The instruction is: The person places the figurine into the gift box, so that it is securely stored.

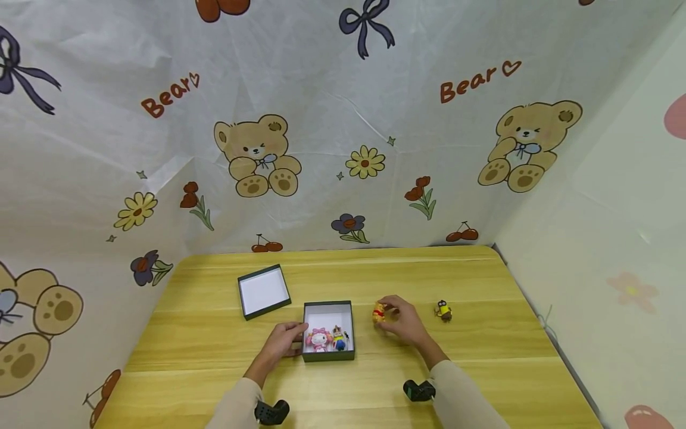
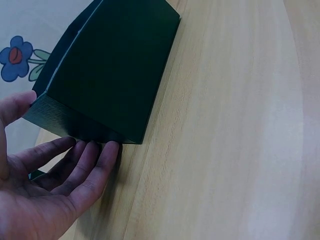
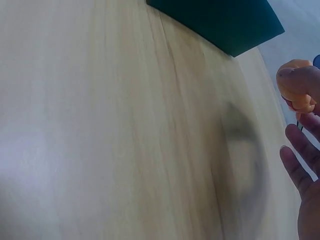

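Lid (image 1: 264, 290) lies toward the table's (image 1: 370, 393) far left corner, and a small yellow-and-brown figure (image 1: 443, 310) toward its right edge. Between them the left hand (image 1: 281, 342) grips the left side of the green box (image 1: 329, 357), which holds a pink figure (image 1: 319, 339) and a multicoloured figure (image 1: 339, 341), while the right hand (image 1: 403, 322) pinches the bear figure (image 1: 378, 313) to the box's right. The right wrist view's edge crops that hand, and the box's inside is hidden from both wrists.

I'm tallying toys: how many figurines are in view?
4: a pink figurine and a blue-and-white figurine in the green box, a Pooh bear figurine in the right hand, a yellow figurine farther right on the table.
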`<state>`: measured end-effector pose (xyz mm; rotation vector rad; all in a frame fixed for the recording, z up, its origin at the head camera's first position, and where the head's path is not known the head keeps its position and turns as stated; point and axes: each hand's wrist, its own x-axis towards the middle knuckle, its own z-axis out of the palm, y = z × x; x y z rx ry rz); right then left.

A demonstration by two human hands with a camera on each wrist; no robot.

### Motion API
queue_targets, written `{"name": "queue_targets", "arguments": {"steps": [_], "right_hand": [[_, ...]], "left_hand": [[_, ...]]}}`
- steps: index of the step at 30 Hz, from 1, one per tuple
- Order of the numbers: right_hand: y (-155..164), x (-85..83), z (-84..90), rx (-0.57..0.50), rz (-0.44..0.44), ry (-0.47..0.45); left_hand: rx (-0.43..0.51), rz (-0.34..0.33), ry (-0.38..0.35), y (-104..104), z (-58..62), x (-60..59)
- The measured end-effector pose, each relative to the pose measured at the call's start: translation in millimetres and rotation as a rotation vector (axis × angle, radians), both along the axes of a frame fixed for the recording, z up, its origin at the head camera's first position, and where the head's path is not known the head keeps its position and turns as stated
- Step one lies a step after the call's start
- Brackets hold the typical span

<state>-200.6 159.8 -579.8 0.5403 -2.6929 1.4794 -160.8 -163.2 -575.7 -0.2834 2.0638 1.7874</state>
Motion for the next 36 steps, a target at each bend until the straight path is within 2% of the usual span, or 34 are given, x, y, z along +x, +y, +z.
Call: {"name": "queue_targets", "arguments": {"steps": [11,21,24,29,30,32,36], "right_hand": [[-13,-3.3,7.6,-0.012,-0.004,0.037],[-23,-3.3,17.2,-0.027,0.021,0.006],[-26,-2.9,17.4,-0.04,0.031,-0.003],[-31,-3.0,16.7,-0.055,0.023,-0.002],[-32,-2.8,17.2,-0.058,0.022,-0.002],[-34,-2.8,18.2,-0.065,0.024,-0.004],[-40,-2.3,20.4,-0.076,0.032,-0.008]], "left_hand": [[0.004,-0.007,0.01,0,-2.3,-0.6],[0.013,-0.004,0.013,0,-6.6,-1.9],[0.017,-0.009,0.014,1,0.5,0.5],[0.024,-0.017,0.015,5,27.1,9.3],[0.022,-0.016,0.017,4,24.4,8.3],[0.024,-0.017,0.015,4,26.2,8.7],[0.02,-0.007,0.007,0,6.7,2.2]]}}
